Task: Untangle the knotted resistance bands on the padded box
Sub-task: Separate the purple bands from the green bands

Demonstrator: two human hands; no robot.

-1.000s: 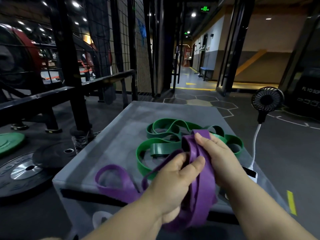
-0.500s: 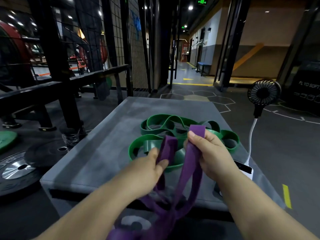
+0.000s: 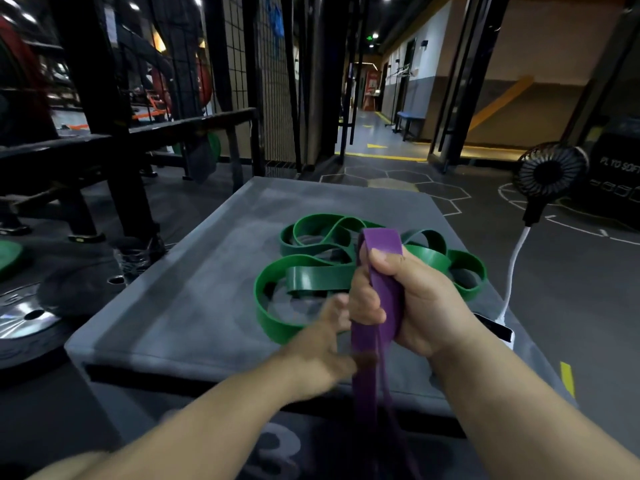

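One grey padded box (image 3: 194, 306): flat top up, near edge toward the wearer, carrying the green heap.

Heap of green flat rubber bands (image 3: 311, 280): looped and crossed over one another on the right half of the box top, lying flat, long axis running left to right. Two shades, darker at the back and brighter in front; likely two bands, exact count not tellable in the tangle. Just beyond both hands, partly hidden behind the right one.

One purple flat rubber band (image 3: 382, 240): long axis near upright, folded end pointing up and away above the fist, doubled strands hanging down past the near edge of the box, lower end out of view.

Two hands. Right hand (image 3: 426, 306): fist wrapped round the purple band below its fold, thumb pressed on the front. Left hand (image 3: 318, 348): blurred, just left of the hanging strands, fingers toward them; cannot tell whether gripping or loose.

One black handheld fan (image 3: 550, 171): upright at the right of the box.
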